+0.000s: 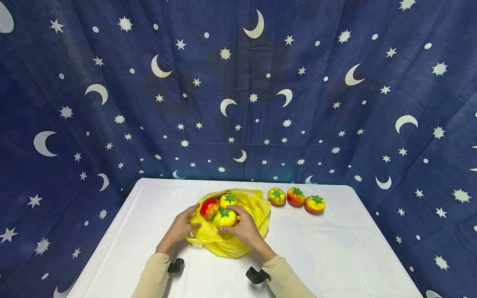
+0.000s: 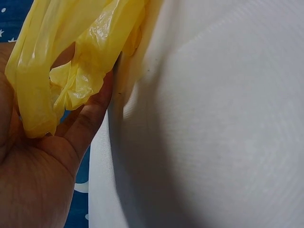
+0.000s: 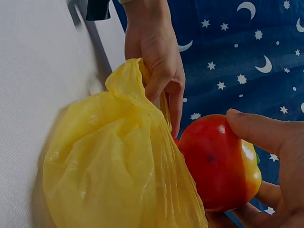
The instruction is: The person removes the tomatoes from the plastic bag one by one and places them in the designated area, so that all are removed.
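1. the left hand [image 1: 182, 225], half curled, grips the yellow plastic bag [image 1: 229, 246] at its left edge, likely keeping the mouth spread.
2. the right hand [image 1: 246, 225] curls thumb and fingers round a yellow-red tomato [image 1: 222, 219] at the bag's mouth, seemingly for steadiness.
3. two more tomatoes [image 1: 209, 209] sit inside the bag, apparently penned by its walls.
4. three loose tomatoes [image 1: 296, 196] rest right of the bag, presumably within reach.

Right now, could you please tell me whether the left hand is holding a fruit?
No, in the right wrist view the left hand holds the yellow bag, while the right hand grips a red-and-yellow fruit.
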Demonstrator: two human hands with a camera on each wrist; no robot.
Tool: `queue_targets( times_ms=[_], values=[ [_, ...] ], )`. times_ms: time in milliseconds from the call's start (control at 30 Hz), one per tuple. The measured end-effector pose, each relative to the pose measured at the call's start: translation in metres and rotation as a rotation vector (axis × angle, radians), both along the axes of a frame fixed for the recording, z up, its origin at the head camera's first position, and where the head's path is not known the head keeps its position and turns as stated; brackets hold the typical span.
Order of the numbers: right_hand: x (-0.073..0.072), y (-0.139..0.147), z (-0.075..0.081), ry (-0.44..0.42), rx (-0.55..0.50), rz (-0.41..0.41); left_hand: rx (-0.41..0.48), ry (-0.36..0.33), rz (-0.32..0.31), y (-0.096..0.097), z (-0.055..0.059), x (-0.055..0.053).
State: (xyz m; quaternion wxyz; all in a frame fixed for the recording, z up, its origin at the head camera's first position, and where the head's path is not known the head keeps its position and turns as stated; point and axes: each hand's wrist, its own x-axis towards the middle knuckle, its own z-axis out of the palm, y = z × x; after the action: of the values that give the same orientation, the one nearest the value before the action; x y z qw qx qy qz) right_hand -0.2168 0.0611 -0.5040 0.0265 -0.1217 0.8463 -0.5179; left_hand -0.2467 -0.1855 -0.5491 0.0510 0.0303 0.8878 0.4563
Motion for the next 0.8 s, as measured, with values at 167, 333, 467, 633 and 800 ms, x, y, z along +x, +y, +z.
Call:
queue_targets(
  times_ms=[167, 333, 467, 633, 800],
  values=[
    [0.001, 0.001, 0.001, 0.013, -0.018, 0.002, 0.009, -0.005, 0.001, 0.0, 0.001, 0.0],
    [0.004, 0.003, 0.003, 0.022, -0.03, -0.001, 0.012, -0.004, 0.0, 0.0, 0.0, 0.0],
    [0.006, 0.005, 0.004, 0.02, -0.034, -0.012, 0.013, 0.003, 0.003, 0.0, -0.001, 0.001],
    [0.007, 0.01, 0.005, 0.034, -0.043, -0.022, 0.009, 0.005, 0.004, 0.0, 0.0, 0.001],
    [0.008, 0.016, 0.006, 0.027, -0.071, -0.035, 0.008, 0.006, 0.004, 0.0, 0.0, 0.001]
  ],
)
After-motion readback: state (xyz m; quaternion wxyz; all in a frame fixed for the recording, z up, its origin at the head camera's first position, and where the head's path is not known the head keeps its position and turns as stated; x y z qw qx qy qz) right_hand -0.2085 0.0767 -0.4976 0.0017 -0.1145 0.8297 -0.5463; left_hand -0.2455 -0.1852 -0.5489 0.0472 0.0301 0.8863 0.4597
